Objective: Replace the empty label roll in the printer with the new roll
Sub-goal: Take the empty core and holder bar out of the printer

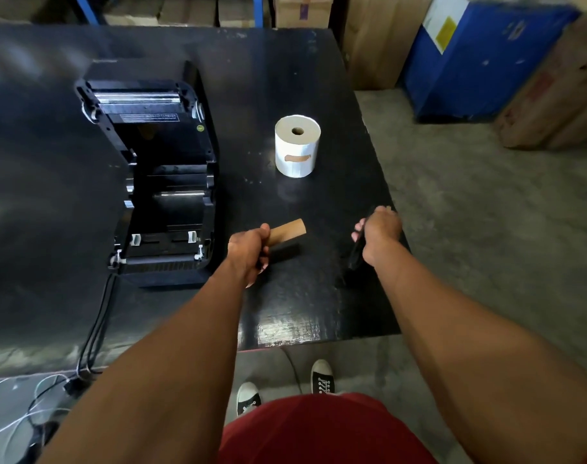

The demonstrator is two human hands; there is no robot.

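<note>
The black label printer (158, 182) stands open at the left of the black table (285, 61), its roll bay showing no roll. A new white label roll (297, 146) stands upright on the table to the printer's right, its end held by a strip of tape. My left hand (248, 251) grips one end of the empty brown cardboard core (290, 231), just above the table in front of the printer's right corner. My right hand (379, 234) is closed around a black spindle piece (355, 254) near the table's right edge.
Black cables (94, 333) run from the printer's front down over the table's near edge. Cardboard boxes (304, 10) and a blue box (479, 58) stand behind and to the right on the concrete floor. My shoes (322, 376) are below the table edge.
</note>
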